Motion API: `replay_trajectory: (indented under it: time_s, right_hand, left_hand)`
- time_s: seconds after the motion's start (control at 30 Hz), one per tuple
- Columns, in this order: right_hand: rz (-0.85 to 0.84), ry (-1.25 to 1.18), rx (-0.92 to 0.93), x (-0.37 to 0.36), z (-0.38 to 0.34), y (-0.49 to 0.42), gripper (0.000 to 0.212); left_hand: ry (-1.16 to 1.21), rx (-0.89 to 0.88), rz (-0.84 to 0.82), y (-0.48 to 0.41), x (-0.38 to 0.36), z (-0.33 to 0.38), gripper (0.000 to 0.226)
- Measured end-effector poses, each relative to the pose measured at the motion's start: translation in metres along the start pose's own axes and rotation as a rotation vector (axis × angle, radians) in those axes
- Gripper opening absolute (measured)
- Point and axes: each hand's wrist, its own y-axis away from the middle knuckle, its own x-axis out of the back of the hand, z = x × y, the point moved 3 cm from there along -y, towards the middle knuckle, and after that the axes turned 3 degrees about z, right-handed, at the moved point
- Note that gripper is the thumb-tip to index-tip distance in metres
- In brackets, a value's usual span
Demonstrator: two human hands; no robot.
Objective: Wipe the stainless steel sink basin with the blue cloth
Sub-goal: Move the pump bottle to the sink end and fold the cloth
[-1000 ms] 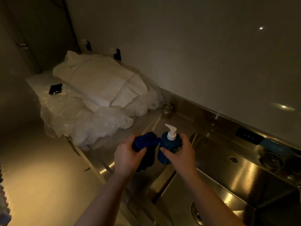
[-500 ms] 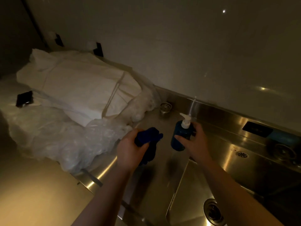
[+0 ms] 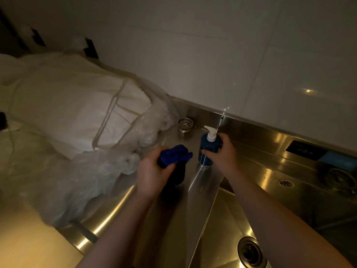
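My left hand (image 3: 152, 171) grips a bunched dark blue cloth (image 3: 174, 154), part of which hangs down below my fist over the steel counter. My right hand (image 3: 222, 153) holds a blue soap bottle (image 3: 206, 149) with a white pump, standing upright on the counter near the back wall. The stainless steel sink basin (image 3: 218, 229) lies at the lower right, with its round drain (image 3: 250, 250) partly hidden by my right forearm.
A white sack under clear plastic sheeting (image 3: 73, 113) fills the counter on the left. A metal strainer cup (image 3: 185, 125) stands by the back wall. A second drain (image 3: 286, 183) and a dark panel (image 3: 305, 150) sit at the right.
My right hand has carried the soap bottle away from me toward the back wall. My left hand stays wrapped around the cloth. My view has shifted closer and further down.
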Motion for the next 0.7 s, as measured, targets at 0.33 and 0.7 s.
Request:
replay_trajectory:
  time_s: [0.33,0.7]
  right_hand:
    - [-0.025,0.009,-0.010,-0.006,0.022,-0.022,0.070]
    - [-0.028,0.014,-0.027,-0.007,0.027,-0.018,0.076]
  left_hand:
    - [0.068,0.034,-0.010,-0.009,-0.021,-0.003,0.035]
    - [0.101,0.038,-0.032,-0.008,-0.021,-0.006,0.033]
